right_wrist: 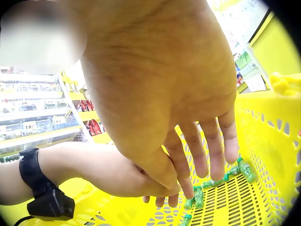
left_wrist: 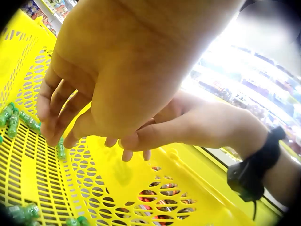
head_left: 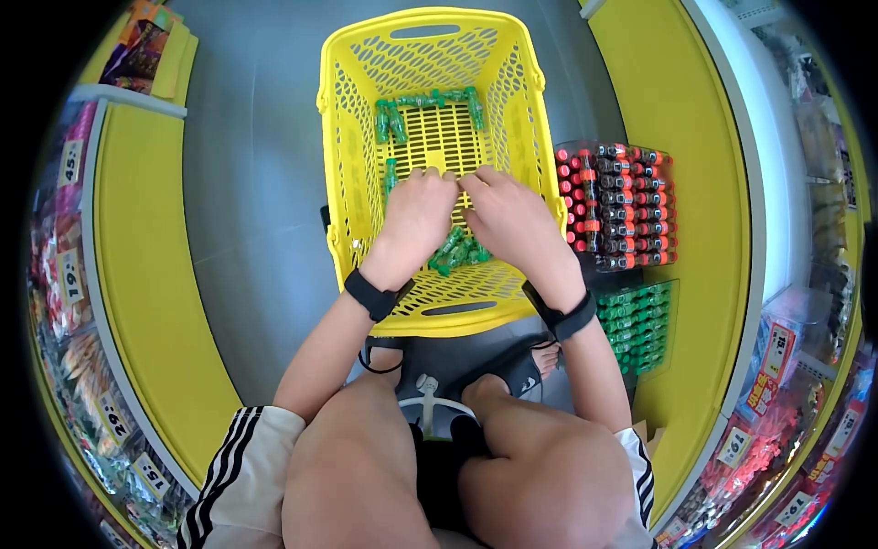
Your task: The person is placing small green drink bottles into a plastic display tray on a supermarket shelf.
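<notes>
Hovering over small green plastic bottles in a yellow perforated basket on the gray shop floor, left hand and right hand are loosely open, empty.

grey floor between yellow shelf bases, brightly lit shelves.

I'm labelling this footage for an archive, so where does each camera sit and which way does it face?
Head: worn on the head, facing forward and down into the yellow shopping basket; both arms, both hands and the bent legs show.
Left wrist: at the left wrist, looking past the large, near left hand into the basket; the right hand shows beyond.
Right wrist: at the right wrist, looking past the right hand into the basket; the left hand shows beyond.
Shared: both wrist views show both hands and small green bottles.
</notes>
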Tool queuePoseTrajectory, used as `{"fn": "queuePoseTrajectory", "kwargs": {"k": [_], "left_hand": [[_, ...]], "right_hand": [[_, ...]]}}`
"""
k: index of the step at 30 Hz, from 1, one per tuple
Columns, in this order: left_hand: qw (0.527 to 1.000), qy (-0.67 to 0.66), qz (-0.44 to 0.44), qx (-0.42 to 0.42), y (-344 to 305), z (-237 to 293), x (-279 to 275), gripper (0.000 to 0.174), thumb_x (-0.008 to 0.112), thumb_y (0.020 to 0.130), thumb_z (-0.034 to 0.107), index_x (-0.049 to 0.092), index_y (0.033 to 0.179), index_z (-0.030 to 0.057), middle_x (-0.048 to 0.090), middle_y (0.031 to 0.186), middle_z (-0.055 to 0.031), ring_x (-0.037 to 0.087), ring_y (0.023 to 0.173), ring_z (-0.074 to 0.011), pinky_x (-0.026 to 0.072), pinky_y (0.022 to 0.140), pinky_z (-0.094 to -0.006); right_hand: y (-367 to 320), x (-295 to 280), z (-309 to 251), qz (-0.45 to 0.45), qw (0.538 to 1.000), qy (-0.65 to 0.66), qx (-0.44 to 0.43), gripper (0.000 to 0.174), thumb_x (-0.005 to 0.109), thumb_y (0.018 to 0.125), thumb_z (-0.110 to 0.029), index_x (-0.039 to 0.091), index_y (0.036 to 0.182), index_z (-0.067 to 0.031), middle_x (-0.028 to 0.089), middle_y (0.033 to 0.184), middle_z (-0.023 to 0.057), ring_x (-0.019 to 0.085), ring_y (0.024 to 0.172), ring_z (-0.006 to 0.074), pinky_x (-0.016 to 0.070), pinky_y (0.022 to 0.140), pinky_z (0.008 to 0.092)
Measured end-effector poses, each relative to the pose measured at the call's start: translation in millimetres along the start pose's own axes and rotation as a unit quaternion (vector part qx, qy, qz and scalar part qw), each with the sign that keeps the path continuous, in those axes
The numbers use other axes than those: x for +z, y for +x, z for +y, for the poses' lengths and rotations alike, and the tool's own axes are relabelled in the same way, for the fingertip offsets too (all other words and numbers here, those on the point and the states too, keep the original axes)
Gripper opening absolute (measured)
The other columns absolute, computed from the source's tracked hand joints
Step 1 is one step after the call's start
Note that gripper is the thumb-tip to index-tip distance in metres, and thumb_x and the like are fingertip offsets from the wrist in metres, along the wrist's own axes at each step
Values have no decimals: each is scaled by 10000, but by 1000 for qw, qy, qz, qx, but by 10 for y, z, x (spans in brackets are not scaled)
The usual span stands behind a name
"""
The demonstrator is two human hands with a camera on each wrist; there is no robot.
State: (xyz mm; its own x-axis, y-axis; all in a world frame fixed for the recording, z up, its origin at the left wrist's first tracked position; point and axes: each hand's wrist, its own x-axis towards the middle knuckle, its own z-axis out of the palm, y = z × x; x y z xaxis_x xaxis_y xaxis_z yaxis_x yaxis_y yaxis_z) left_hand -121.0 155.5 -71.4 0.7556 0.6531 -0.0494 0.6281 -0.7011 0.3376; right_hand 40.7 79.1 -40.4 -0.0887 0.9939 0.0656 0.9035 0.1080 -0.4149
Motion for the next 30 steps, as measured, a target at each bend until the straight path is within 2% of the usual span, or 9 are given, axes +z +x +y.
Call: {"fn": "queuePoseTrajectory", "kwargs": {"k": [4, 9, 14, 16, 20, 21, 24, 27, 30], "left_hand": [[997, 24, -38, -55, 191, -222, 141, 216, 715, 852, 17, 723, 1065, -20, 731, 1036, -212, 741, 1005, -417, 638, 797, -540], [973, -28, -199, -110, 563, -403, 126, 316, 712, 904, 104, 756, 1186, -32, 737, 1152, -270, 744, 1077, -475, 639, 881, -545], [977, -13, -135, -167, 871, -603, 476, 345, 706, 937, 143, 722, 1222, -51, 643, 1287, -350, 710, 1123, -518, 617, 958, -549], [972, 48, -90, -210, 972, -708, 723, 438, 744, 975, 241, 696, 1333, -9, 576, 1428, -266, 623, 1290, -440, 613, 989, -499], [959, 82, -96, -256, 959, -838, 1113, 520, 755, 964, 261, 642, 1391, -13, 552, 1438, -265, 566, 1343, -422, 596, 1008, -507], [958, 82, -96, -256, 951, -860, 1153, 520, 755, 964, 261, 642, 1391, -13, 552, 1438, -265, 566, 1343, -422, 596, 1008, -507], [959, 92, -108, -246, 892, -945, 1279, 625, 742, 994, 317, 546, 1502, 10, 489, 1515, -286, 533, 1388, -433, 574, 1039, -528], [969, 95, -41, -226, 847, -1021, 1400, 682, 734, 1014, 347, 491, 1556, 10, 458, 1541, -304, 522, 1404, -454, 564, 1045, -554], [970, 60, -40, -234, 898, -1106, 1426, 728, 737, 1022, 365, 455, 1587, 2, 449, 1545, -314, 517, 1408, -470, 558, 1052, -565]], "right_hand": [[402, 253, 150, -47, 999, -8, -11, 244, 678, 882, -32, 700, 1123, 0, 726, 1064, 182, 745, 1049, 391, 630, 867, 515], [804, 662, 462, -145, 989, -20, 32, 273, 693, 932, -95, 704, 1188, -3, 748, 1172, 210, 760, 1106, 411, 637, 906, 523], [1138, 816, 660, -197, 978, -35, 62, 316, 705, 954, -143, 693, 1243, -14, 747, 1257, 227, 751, 1161, 426, 622, 971, 541], [1283, 961, 770, -185, 981, -14, 52, 350, 696, 965, -146, 673, 1291, -21, 730, 1296, 235, 739, 1196, 428, 614, 996, 539], [1456, 1539, 963, -169, 984, 21, 58, 353, 617, 1053, -169, 632, 1392, -74, 669, 1457, 160, 668, 1345, 382, 574, 1095, 528], [1470, 1548, 930, -186, 978, 16, 92, 360, 590, 1084, -192, 621, 1432, -106, 645, 1506, 108, 637, 1391, 358, 561, 1123, 522], [1464, 1689, 900, -182, 978, 25, 103, 395, 584, 1091, -205, 609, 1480, -138, 628, 1526, 89, 612, 1423, 344, 564, 1129, 511], [1375, 1712, 895, -164, 981, 38, 96, 536, 665, 1014, -132, 577, 1543, -164, 606, 1556, 88, 595, 1431, 354, 552, 1145, 496], [1326, 1707, 896, -146, 984, 47, 89, 693, 711, 934, -41, 535, 1591, -172, 591, 1567, 97, 588, 1425, 375, 544, 1148, 503]]}}
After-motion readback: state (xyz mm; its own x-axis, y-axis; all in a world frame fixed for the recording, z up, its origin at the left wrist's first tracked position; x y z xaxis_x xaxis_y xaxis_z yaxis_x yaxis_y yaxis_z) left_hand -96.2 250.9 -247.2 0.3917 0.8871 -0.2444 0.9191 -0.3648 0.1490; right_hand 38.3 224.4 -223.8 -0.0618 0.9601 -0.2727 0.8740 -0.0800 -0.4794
